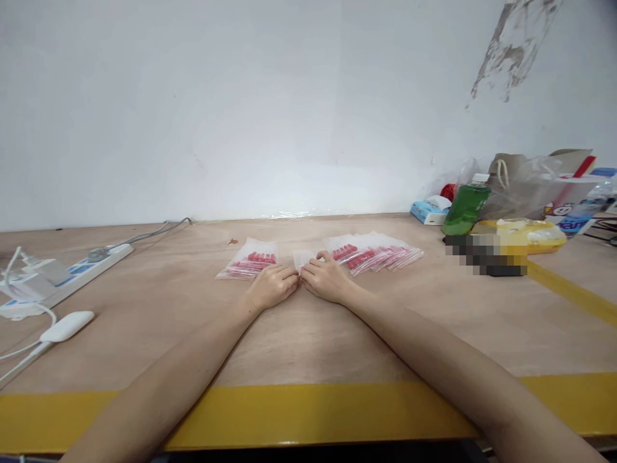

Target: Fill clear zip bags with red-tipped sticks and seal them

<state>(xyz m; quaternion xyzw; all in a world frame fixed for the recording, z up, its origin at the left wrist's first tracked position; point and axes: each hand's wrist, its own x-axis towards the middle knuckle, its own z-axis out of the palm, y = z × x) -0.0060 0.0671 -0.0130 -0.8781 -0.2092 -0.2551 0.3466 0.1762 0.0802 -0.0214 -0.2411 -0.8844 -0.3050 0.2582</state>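
Note:
Near the middle of the table, my left hand (276, 285) and my right hand (326, 278) meet with fingertips almost touching. Both have bent fingers closed at the near edge of a small clear plastic bag (302, 257), which lies flat and is partly covered by my right hand. A stack of clear bags with red-capped pieces inside (248, 258) lies just beyond my left hand. To the right, a fanned row of similar bags (380, 252) spreads out behind my right hand. What exactly my fingertips pinch is too small to see clearly.
A white power strip (108, 258) with plugs and a white cabled device (67, 326) are on the left. At the right stand a green bottle (466, 206), a tissue pack (429, 211), a yellow packet (533, 236) and bags. Yellow tape (308, 415) lines the front edge.

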